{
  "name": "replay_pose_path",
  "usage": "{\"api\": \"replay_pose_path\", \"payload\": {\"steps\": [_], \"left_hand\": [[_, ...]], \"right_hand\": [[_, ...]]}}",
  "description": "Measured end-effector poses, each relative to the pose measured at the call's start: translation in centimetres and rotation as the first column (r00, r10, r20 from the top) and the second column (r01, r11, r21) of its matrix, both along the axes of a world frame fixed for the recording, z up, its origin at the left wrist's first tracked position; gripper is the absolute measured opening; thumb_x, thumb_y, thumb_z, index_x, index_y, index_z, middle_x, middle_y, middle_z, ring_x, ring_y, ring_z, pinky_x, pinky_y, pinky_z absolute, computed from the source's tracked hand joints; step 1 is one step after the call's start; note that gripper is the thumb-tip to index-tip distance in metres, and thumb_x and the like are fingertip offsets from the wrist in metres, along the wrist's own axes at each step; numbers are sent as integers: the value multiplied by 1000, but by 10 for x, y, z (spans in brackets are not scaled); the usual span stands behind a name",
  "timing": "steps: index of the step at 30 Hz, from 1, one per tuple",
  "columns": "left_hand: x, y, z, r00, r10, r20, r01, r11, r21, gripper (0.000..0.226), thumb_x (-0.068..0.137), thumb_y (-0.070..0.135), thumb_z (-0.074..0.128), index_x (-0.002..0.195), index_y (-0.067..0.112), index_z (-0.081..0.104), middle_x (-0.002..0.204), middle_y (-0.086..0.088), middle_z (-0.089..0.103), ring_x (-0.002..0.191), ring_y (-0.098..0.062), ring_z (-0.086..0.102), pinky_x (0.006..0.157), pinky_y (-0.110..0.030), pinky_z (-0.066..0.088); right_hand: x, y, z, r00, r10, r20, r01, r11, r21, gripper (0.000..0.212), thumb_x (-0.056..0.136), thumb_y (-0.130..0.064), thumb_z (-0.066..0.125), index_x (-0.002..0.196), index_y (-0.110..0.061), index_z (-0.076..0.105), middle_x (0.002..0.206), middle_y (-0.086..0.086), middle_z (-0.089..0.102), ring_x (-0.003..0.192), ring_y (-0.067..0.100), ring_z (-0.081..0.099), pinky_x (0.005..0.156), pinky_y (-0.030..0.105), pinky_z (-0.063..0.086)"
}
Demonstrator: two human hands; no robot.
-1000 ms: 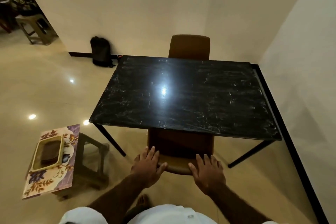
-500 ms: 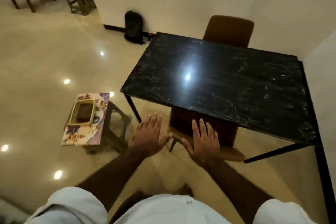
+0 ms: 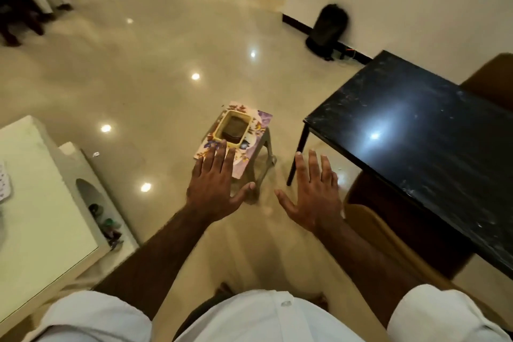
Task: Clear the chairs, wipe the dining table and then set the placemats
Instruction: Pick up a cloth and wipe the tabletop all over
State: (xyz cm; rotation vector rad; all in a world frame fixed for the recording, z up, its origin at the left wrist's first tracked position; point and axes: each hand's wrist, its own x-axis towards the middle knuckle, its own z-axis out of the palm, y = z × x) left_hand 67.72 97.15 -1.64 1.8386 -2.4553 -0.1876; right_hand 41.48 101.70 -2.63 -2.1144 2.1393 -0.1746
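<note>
The left hand [image 3: 213,189] and right hand [image 3: 311,198] hovered apart, fingers spread, holding nothing. The left hand overlapped the near edge of the placemats [image 3: 259,125]. The right was near the table [image 3: 416,153] corner. Open floor [image 3: 155,44] lay far left.

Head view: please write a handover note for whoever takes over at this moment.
Left hand open, fingers spread above the floral placemat's near edge; contact unclear.
Right hand open, empty.
The floral placemat lies on the stool, a yellow tray holding something dark on top.
Brown chair sits partly under the dining table.
Wiping: cannot tell.
Left: placemats not yet on the table.
</note>
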Motion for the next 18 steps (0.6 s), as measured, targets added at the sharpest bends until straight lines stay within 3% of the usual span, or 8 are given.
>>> {"api": "replay_pose_path", "payload": {"steps": [6, 10, 18], "left_hand": [[118, -14, 4, 997, 73, 14, -72, 997, -31, 115, 95, 95, 24, 177, 18, 3, 185, -8, -12, 172, -34, -9, 135, -64, 15], [167, -34, 8, 993, 116, 12, -116, 993, -27, 117, 94, 97, 26, 178, 18, 2, 185, -6, -18, 170, -33, -17, 136, -64, 10], [233, -120, -16, 989, 147, 27, -146, 989, -31, 118, 94, 97, 27, 178, 18, 2, 185, -6, -17, 170, -33, -17, 135, -64, 11]], "right_hand": [[102, -45, 9, 999, 50, 1, -50, 997, -64, 114, 91, -93, 33, 177, -24, 5, 184, 13, -3, 168, 45, 3, 128, 67, 27], [149, -74, 16, 998, 58, 22, -56, 995, -88, 116, 90, -91, 40, 177, -21, 9, 184, 15, 1, 168, 46, 7, 127, 65, 26], [202, -175, -8, 989, 146, 19, -143, 984, -104, 121, 87, -90, 49, 177, -19, 10, 183, 17, 2, 167, 47, 8, 124, 67, 30]]}}
